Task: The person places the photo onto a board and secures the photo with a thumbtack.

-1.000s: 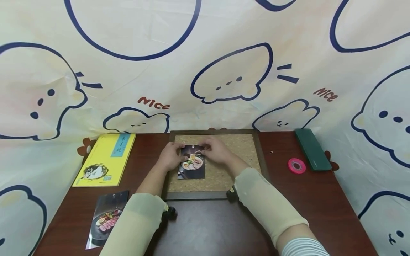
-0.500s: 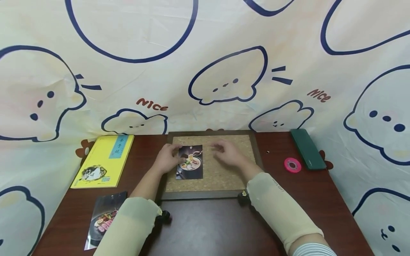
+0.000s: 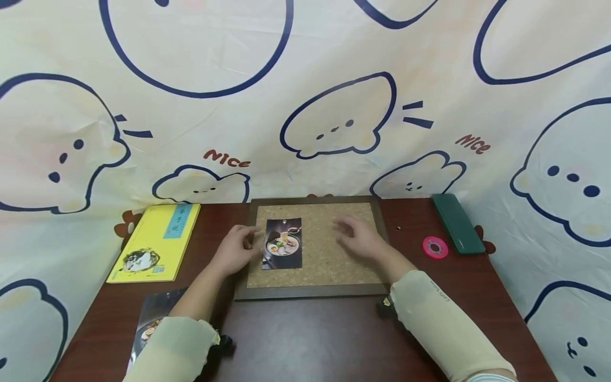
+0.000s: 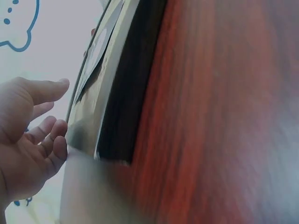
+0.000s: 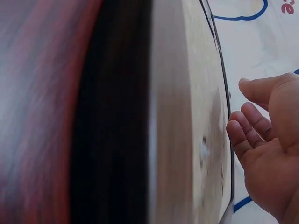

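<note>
Left hand [image 3: 236, 249] and right hand [image 3: 360, 237] have drawn farther apart since a moment ago, fingers [image 5: 238, 137] loosely bent, partway spread and empty, leaving the photo [image 3: 282, 243] toward nine o'clock on the cork board [image 3: 320, 265]; probably light, thin and bendy, it is best pinched by opposite edges.

You have one left grip [image 3: 235, 249] and one right grip [image 3: 359, 237], two in all. On your arms you can count two pale sleeves [image 3: 172, 347] and two black wrist devices [image 3: 385, 307]. You have one bench [image 3: 305, 339], carrying one framed cork board [image 3: 329, 260], one yellow book [image 3: 153, 241], one green case [image 3: 458, 223], one pink ring [image 3: 435, 248] and one tiny round bit [image 3: 398, 228]. You can count one board photo [image 3: 282, 244] and one bench photo [image 3: 149, 318], making two photos altogether. Behind the bench you have one printed backdrop [image 3: 334, 32], with two red "Nice" words [image 3: 226, 158] on it.
</note>
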`<action>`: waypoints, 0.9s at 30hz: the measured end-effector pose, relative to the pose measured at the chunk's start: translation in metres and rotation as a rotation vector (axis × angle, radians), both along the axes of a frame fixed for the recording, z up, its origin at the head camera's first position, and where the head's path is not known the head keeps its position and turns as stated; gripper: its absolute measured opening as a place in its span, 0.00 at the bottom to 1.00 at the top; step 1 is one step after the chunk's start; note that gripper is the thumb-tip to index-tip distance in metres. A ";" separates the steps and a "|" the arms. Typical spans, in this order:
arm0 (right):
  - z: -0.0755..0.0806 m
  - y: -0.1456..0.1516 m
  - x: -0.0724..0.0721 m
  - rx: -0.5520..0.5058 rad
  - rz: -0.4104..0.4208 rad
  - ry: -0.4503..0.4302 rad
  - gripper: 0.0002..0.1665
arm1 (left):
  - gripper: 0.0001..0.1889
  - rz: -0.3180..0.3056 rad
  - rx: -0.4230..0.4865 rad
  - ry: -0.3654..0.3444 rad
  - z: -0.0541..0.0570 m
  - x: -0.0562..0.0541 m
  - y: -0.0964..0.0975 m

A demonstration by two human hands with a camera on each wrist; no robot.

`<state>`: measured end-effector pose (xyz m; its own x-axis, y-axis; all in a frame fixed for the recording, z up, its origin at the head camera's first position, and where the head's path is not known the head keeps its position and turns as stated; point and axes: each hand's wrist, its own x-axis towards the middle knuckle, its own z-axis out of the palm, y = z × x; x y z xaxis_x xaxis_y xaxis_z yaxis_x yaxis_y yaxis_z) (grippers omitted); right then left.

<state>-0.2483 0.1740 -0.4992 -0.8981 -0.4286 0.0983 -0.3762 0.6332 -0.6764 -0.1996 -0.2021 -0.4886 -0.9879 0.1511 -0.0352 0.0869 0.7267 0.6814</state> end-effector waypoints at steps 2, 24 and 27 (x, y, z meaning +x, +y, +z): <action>0.001 0.007 0.002 0.004 -0.007 0.018 0.26 | 0.29 -0.001 -0.019 0.005 0.001 0.005 -0.004; 0.004 0.072 0.028 0.066 -0.110 0.079 0.21 | 0.34 0.037 -0.167 0.052 0.012 0.066 -0.049; 0.003 0.080 0.027 0.090 -0.126 0.083 0.21 | 0.33 0.043 -0.181 0.063 0.012 0.074 -0.055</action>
